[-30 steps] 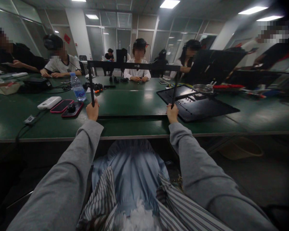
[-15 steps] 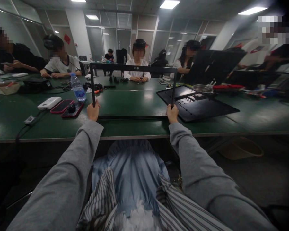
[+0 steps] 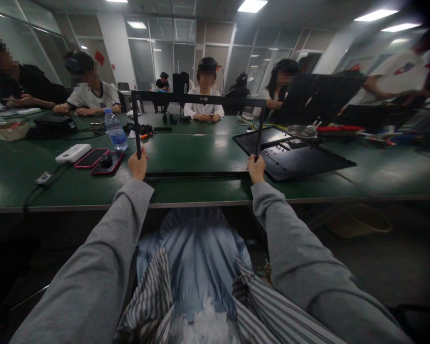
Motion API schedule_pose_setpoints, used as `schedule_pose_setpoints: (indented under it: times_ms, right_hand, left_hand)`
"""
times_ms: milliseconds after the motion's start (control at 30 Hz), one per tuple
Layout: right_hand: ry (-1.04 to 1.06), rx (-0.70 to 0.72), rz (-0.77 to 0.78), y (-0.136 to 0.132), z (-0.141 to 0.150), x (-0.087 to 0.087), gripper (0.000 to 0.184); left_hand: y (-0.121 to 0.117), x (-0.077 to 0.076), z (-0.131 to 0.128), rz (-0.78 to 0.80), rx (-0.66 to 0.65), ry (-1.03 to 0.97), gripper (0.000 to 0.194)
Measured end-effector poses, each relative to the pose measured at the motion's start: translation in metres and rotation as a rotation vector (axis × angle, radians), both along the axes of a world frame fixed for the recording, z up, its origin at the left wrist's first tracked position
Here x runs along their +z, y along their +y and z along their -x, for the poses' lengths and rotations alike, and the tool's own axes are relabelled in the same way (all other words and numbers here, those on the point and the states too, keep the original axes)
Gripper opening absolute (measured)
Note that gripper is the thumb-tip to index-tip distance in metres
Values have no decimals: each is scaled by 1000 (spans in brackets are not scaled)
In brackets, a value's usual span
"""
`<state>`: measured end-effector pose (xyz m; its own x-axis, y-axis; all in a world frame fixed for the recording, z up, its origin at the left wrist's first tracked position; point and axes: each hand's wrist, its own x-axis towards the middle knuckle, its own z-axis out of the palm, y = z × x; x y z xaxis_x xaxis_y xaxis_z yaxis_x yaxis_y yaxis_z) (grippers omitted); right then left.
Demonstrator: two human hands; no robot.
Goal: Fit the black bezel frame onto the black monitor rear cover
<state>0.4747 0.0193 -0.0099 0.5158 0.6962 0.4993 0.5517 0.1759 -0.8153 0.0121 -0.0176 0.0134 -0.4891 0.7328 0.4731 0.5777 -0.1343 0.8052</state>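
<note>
A thin black monitor bezel frame [image 3: 172,97], a hollow rectangle with a small pale logo on its top bar, stands upright above the near part of the green table [image 3: 186,148]. My left hand [image 3: 138,164] is closed round its left side bar, low down. Around the right side bar, at about the same height, my right hand [image 3: 256,169] is wrapped. The bottom bar runs between both hands, close to the tabletop; whether it touches I cannot tell. Just right of my right hand lies a flat black panel [image 3: 308,162] with a cut-out and small metal parts.
Left of the frame are a water bottle [image 3: 115,130], two red-edged phones [image 3: 92,158], and a white box [image 3: 72,153] with a cable. A metal pan [image 3: 301,131] sits behind the panel. Another large black panel [image 3: 318,100] stands at the right. Several people sit around the table.
The frame's top bar has tipped slightly towards me and looks a little wider and higher. Both hands keep their hold. At the far left, a co-worker's hands have shifted on the table.
</note>
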Motion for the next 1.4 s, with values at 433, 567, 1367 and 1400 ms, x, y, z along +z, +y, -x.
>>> schedule_pose_setpoints:
  times_ms: [433,567,1367,1400]
  right_hand:
    - [29,-12,51,-3,2,3,45]
    - [7,-4,33,-5,3,4,47]
    - [15,10,52,1,-1,-1,49]
    - [14,10,51,1,-1,-1,49]
  left_hand:
    - [11,-10,7,-35,88,36,53]
    - [11,-10,6,-40,99,28,52]
    - [12,-10,8,-64,104,55,51]
    - [12,-10,8,-65,102,55,50]
